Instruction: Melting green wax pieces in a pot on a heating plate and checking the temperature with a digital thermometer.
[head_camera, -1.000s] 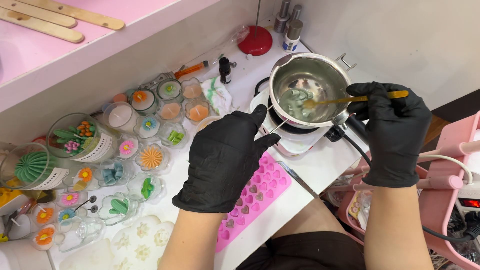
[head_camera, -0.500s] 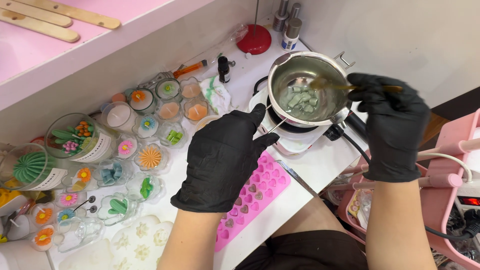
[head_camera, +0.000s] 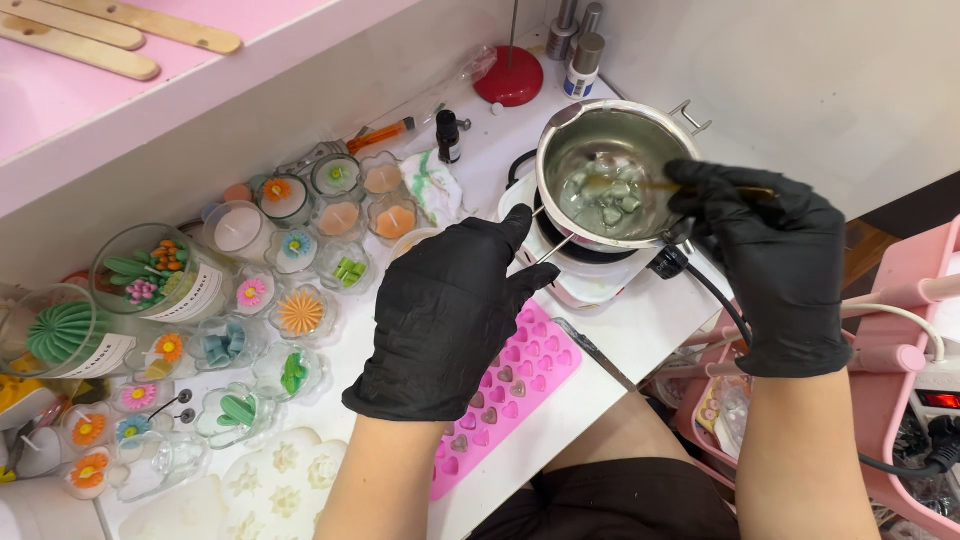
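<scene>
1. The right hand (head_camera: 775, 260), in a black glove, is closed around the end of a wooden stirring stick (head_camera: 640, 186) whose other end dips into a steel melting pot (head_camera: 610, 172).
2. The melting pot sits on a small white electric hot plate (head_camera: 580, 272) at the far right of the white table (head_camera: 625, 335). Pale green wax chunks (head_camera: 605, 200) lie in cloudy liquid at its bottom.
3. The left hand (head_camera: 450, 305), also in a black glove, rests just beside the hot plate with the fingers loosely curled. The thumb points toward a thin wire handle (head_camera: 556, 247) that sticks out from the pot's near side; whether the hand actually grips it cannot be told.
4. A pink silicone mould (head_camera: 515, 385) with small heart-shaped cavities lies on the table, partly under the left hand and wrist.
5. To the left stands a crowd of small clear cups holding flower-shaped candles (head_camera: 300, 312) in orange, pink, green and blue, plus a glass jar (head_camera: 155, 275) with wax cactus and flower shapes on top.
6. A red round stand (head_camera: 512, 78) and several small bottles (head_camera: 583, 62) stand behind the pot against the wall.
7. Wooden craft sticks (head_camera: 100, 30) lie on the pink shelf (head_camera: 60, 100) above.
8. A black power cord (head_camera: 720, 310) runs from the hot plate down past the right wrist.
</scene>
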